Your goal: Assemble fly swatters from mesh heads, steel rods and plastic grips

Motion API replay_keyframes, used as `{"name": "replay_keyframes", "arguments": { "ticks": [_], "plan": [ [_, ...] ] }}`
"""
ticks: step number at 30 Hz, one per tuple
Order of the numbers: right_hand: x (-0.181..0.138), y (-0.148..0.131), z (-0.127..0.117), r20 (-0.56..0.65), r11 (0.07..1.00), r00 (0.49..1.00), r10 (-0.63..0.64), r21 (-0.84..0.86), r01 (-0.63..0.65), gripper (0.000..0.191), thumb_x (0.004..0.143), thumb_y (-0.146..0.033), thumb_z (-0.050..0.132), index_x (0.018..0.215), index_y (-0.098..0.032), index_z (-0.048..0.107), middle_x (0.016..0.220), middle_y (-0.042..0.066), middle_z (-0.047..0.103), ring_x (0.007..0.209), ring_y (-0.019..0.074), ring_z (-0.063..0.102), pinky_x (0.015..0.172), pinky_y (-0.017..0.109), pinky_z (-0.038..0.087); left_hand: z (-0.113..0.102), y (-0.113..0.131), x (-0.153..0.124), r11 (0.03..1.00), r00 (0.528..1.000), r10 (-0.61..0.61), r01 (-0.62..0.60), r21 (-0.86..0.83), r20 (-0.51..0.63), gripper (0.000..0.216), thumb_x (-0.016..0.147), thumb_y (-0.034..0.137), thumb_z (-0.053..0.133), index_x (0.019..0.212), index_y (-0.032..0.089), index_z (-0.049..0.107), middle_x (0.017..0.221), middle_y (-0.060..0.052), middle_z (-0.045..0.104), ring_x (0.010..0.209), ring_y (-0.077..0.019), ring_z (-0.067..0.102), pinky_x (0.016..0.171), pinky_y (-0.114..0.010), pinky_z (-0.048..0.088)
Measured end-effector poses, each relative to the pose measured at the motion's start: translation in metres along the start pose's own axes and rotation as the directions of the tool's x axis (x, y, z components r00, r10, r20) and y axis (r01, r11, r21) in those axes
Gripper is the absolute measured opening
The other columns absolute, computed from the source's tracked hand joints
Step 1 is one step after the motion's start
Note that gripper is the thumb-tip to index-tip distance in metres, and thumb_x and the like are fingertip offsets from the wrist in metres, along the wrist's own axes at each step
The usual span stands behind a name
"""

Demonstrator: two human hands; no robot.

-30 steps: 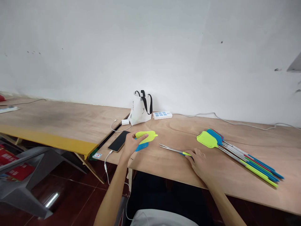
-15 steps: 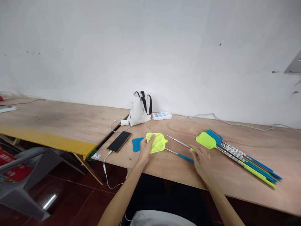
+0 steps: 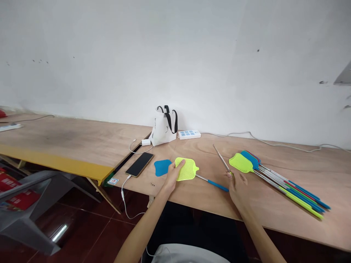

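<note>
My left hand (image 3: 172, 174) pinches a loose yellow-green swatter head (image 3: 187, 169) and holds it just above the wooden table (image 3: 208, 197). A loose blue swatter head (image 3: 162, 167) lies flat to its left. A metal rod with a blue handle (image 3: 213, 182) lies on the table between my hands. My right hand (image 3: 238, 184) grips the green handle end of a thin metal rod (image 3: 221, 157), which points up and away toward the wall. Several assembled fly swatters (image 3: 274, 175) lie in a row to the right, heads toward me.
A black phone (image 3: 140, 164) on a white cable lies left of the blue head. A white tote bag (image 3: 163, 126), a charger (image 3: 146, 142) and a power strip (image 3: 189, 134) sit near the wall. A second table (image 3: 55, 140) adjoins on the left, a grey chair (image 3: 30, 204) below.
My left hand turned the yellow-green head flat and carried it right, leaving the blue head on the table. My right hand lifted the green-handled rod and swung its tip toward the wall.
</note>
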State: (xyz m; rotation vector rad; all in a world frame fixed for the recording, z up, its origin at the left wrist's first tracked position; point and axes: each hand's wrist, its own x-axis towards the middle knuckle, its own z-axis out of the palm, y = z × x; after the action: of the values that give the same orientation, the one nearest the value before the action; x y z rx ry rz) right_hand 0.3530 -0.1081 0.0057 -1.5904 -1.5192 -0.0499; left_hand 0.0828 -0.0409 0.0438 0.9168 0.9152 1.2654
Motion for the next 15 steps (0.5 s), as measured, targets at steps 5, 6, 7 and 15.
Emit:
{"name": "replay_keyframes", "arguments": {
  "ticks": [5,6,7,15],
  "plan": [
    [-0.001,-0.002,0.001,0.079,0.995,0.996,-0.051,0.090,0.044,0.045,0.104,-0.052,0.031,0.121,-0.024,0.061,0.111,0.011,0.070,0.102,0.0265,0.064,0.089,0.044,0.051,-0.004,0.006,0.003,0.999,0.998,0.003,-0.005,-0.038,-0.056,0.048,0.067,0.049,0.089,0.094,0.012,0.075,0.091,-0.013,0.079,0.088,-0.0286,0.076,0.077,-0.036,0.063],
    [-0.001,-0.003,0.001,0.093,0.995,0.993,-0.075,0.078,0.067,0.044,0.104,-0.052,0.032,0.120,-0.024,0.062,0.108,0.010,0.069,0.098,0.0259,0.064,0.086,0.042,0.052,-0.006,0.008,0.004,0.999,0.997,0.016,-0.020,-0.049,-0.076,0.049,0.066,0.049,0.089,0.094,0.012,0.075,0.090,-0.012,0.079,0.088,-0.0284,0.076,0.077,-0.035,0.063],
    [-0.001,-0.003,0.001,0.109,0.994,0.989,-0.095,0.064,0.089,0.043,0.104,-0.052,0.033,0.118,-0.025,0.063,0.104,0.009,0.069,0.093,0.0251,0.064,0.082,0.041,0.052,-0.008,0.010,0.006,0.997,0.995,0.032,-0.037,-0.060,-0.096,0.050,0.066,0.049,0.090,0.095,0.012,0.075,0.089,-0.012,0.078,0.088,-0.0282,0.076,0.077,-0.035,0.063],
    [-0.003,0.000,0.004,0.149,0.973,0.963,-0.227,-0.003,0.230,0.038,0.106,-0.049,0.037,0.117,-0.028,0.067,0.096,0.006,0.069,0.083,0.0233,0.064,0.075,0.037,0.049,-0.013,0.019,0.009,0.991,0.985,0.045,-0.064,-0.114,-0.165,0.050,0.065,0.048,0.090,0.096,0.012,0.074,0.082,-0.010,0.078,0.086,-0.0271,0.076,0.075,-0.033,0.062]
  ]
}}
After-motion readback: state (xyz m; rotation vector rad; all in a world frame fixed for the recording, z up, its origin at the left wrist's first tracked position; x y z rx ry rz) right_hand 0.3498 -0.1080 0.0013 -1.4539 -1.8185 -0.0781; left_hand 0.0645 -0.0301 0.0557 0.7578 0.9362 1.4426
